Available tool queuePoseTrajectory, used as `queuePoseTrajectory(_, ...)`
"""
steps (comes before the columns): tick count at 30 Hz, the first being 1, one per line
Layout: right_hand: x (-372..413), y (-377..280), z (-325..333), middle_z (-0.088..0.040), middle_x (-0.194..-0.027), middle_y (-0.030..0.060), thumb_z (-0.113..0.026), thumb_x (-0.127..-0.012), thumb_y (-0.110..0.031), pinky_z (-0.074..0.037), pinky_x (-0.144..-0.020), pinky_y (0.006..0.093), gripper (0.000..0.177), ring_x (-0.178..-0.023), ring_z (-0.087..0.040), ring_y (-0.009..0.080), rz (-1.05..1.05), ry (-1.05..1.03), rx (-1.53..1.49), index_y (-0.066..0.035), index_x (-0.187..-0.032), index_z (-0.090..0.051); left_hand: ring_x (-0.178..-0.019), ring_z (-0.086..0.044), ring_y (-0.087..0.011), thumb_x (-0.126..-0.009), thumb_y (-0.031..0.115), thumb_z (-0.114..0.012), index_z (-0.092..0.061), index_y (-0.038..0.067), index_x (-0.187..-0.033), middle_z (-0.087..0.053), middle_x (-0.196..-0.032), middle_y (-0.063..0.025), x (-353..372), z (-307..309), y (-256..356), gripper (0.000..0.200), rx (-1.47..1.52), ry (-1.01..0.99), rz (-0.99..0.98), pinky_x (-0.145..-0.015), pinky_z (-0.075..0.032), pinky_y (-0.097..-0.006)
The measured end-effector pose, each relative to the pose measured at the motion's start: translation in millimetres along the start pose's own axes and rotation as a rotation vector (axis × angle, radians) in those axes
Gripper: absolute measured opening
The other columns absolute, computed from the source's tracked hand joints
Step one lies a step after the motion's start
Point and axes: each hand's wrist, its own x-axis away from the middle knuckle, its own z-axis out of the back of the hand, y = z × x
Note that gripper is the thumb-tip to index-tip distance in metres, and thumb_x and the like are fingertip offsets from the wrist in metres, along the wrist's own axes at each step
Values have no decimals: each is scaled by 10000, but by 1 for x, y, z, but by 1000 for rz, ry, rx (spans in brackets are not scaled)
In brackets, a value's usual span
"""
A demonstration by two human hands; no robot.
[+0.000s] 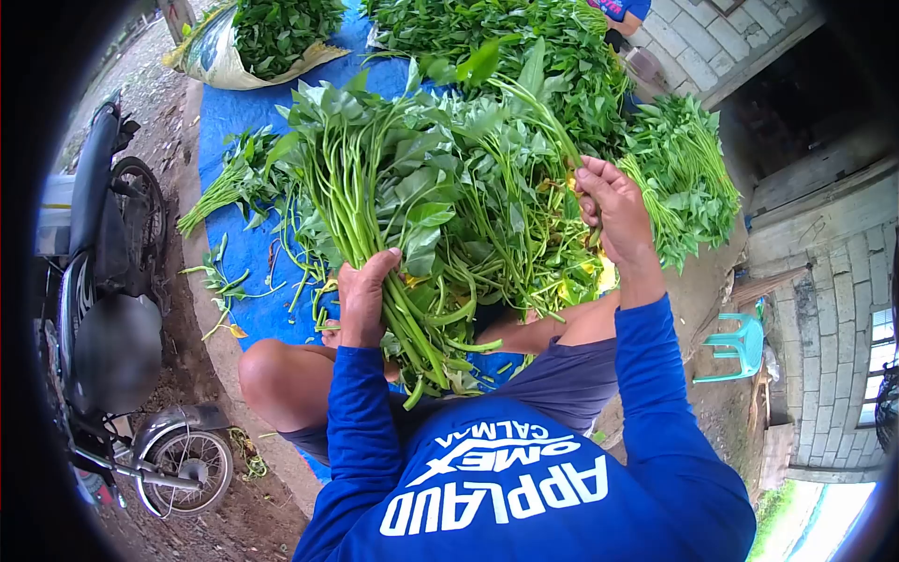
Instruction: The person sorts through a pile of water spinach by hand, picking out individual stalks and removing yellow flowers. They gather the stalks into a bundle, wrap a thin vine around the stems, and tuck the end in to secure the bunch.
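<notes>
Two hands on greens: left hand point(361, 298) clenched round bundle of stems point(421, 206), held above blue tarp point(229, 131); right hand point(613, 211) pinching one stem point(534, 112) at bundle's top; likely fault: stems slipping or snapping through slack grip, hard tug.

The head-worn camera is looking steeply down and forward, sitting close above the left hand point(361, 300), right hand point(613, 211) and leafy bundle point(421, 187), with the blue tarp point(229, 126) beyond.
</notes>
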Motion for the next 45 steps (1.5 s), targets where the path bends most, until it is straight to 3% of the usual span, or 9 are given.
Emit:
queuePoseTrajectory(4, -6, 24, -21, -741, -1030, 30, -781, -992, -85, -558, -752, 268, 310, -841, -664, 90, 391, 225, 285, 34, -1263, -690, -635, -639, -133, -892, 226, -804, -709, 11, -969, -677, -788, -41, 1, -2, -4, 247, -22, 6, 10, -605, -527, -289)
queuePoseTrajectory(8, -11, 40, -22, -710, -879, 7, -754, -1042, -199, -505, -697, 242, 224, -770, -602, 66, 497, 429, 478, -1, -1145, -738, -637, -628, -133, -887, 241, -809, -709, 13, -948, -671, -772, -44, 4, -4, -5, 257, -57, -1, 6, -611, -513, -291)
queuePoseTrajectory(11, -6, 35, -20, -664, -821, -21, -726, -1066, -246, -455, -622, 245, 240, -692, -547, 48, 343, 436, 456, -10, -1104, -749, -636, -625, -134, -882, 247, -810, -708, 15, -948, -672, -773, -45, 7, -6, -4, 262, -73, -3, 7, -614, -508, -290)
queuePoseTrajectory(18, 3, 36, -23, -580, -756, -59, -752, -1047, -239, -296, -443, 182, 234, -531, -452, 23, 95, 270, -76, -25, -1140, -765, -648, -640, -135, -886, 233, -812, -686, 14, -1004, -665, -800, -41, 7, -8, -6, 279, -100, -21, 34, -607, -529, -288)
queuePoseTrajectory(21, 9, 35, -27, -610, -785, -59, -784, -1020, -210, -385, -550, 195, 207, -611, -468, 19, 97, 227, -62, -30, -1120, -756, -645, -639, -134, -885, 232, -815, -686, 13, -1008, -663, -796, -40, 9, -11, -5, 283, -101, -24, 27, -605, -528, -290)
queuePoseTrajectory(24, -3, 54, -40, -623, -779, -51, -785, -1018, -189, -436, -586, 246, 201, -637, -487, 46, 467, 442, 346, -8, -1098, -753, -643, -623, -130, -878, 230, -810, -691, 22, -1004, -665, -798, -34, 12, -14, -1, 271, -124, -28, 50, -617, -519, -292)
queuePoseTrajectory(27, 3, 40, -43, -600, -745, -45, -752, -1034, -164, -460, -631, 279, 188, -658, -491, 65, 471, 531, 548, 20, -1073, -753, -643, -614, -125, -878, 224, -806, -687, 31, -997, -662, -799, -27, 12, -19, -2, 256, -144, -39, 71, -619, -512, -293)
queuePoseTrajectory(35, -1, 38, -21, -634, -769, -31, -714, -1047, -200, -386, -611, 238, 237, -624, -449, 44, 158, 456, -53, 18, -1106, -786, -646, -594, -109, -876, 201, -814, -676, 55, -980, -645, -801, -11, 12, -22, -7, 226, -134, -45, 48, -611, -489, -287)
queuePoseTrajectory(45, -13, 51, -50, -681, -900, -53, -782, -1000, -119, -437, -646, 222, 232, -737, -541, 25, 444, 469, 165, 11, -1191, -794, -648, -625, -127, -887, 268, -819, -701, 31, -987, -663, -794, -31, 14, -32, -8, 284, -198, -42, -6, -604, -502, -294)
